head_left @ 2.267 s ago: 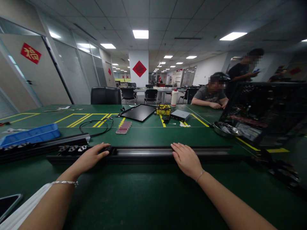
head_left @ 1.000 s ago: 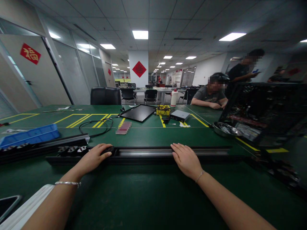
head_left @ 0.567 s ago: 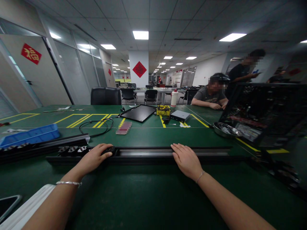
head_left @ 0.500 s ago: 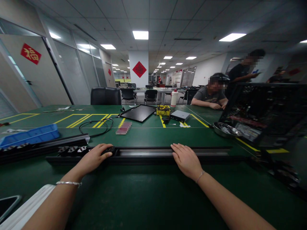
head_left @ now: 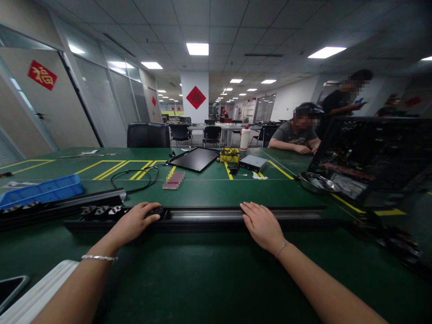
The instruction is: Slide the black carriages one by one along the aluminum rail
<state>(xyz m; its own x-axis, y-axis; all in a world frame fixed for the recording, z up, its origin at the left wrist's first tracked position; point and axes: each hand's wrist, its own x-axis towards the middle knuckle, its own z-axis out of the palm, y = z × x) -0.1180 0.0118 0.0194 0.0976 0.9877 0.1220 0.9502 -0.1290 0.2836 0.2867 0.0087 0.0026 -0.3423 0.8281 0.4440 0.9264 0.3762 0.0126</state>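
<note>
A long black rail [head_left: 209,217] with a silvery channel lies crosswise on the green table in front of me. Several black socket modules [head_left: 103,210] with shiny metal faces sit in its left part. My left hand [head_left: 137,221] is closed on another black block [head_left: 164,213] in the channel, thumb on the near side and fingers over the far side. The hand partly hides this block. Farther right, my right hand [head_left: 263,225] lies over the rail, fingers stretched out, holding nothing.
Left of the rail are a second black rail [head_left: 114,196] and a blue tray [head_left: 43,189]. Beyond lie a looped cable [head_left: 137,180], a black panel [head_left: 194,159] and a grey box [head_left: 254,163]. A metal bowl [head_left: 315,183] and an open computer case [head_left: 374,157] stand right, near a seated person [head_left: 293,135].
My left hand has slid slightly to the right along the rail, with the black block. My right hand stays in the same place.
</note>
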